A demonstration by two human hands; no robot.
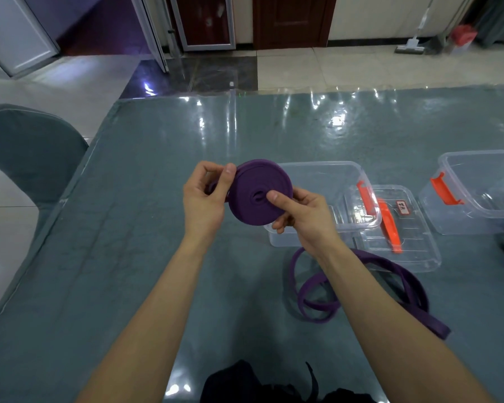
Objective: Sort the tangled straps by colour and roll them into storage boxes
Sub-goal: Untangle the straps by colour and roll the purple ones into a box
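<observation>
- A heap of black straps (274, 385) lies at the near edge of the table (128, 257).
- A loose purple strap (312, 292) lies in loops on the table, partly under the right arm.
- Just past it lies a flat see-through lid (413, 251) with an orange handle and a small label.
- Both bare arms reach forward and meet over the middle of the table.
- The hands hold up a purple roll (253, 193) of strap, wound flat like a snail, with its flat side facing the camera.
- The right hand (300, 216) holds the roll. Its thumb presses near the middle hole and its fingers curl round the back.
- The left hand (207, 196) pinches the strap at the roll's left edge between thumb and bent fingers.
- Behind the roll stands a see-through box (326, 175) with an orange clip. The roll is in front of it, not in it.
- A second see-through box (477, 193) with an orange clip stands further right. I cannot tell what is in it.
- A grey chair (26, 152) stands at the table's left side.
</observation>
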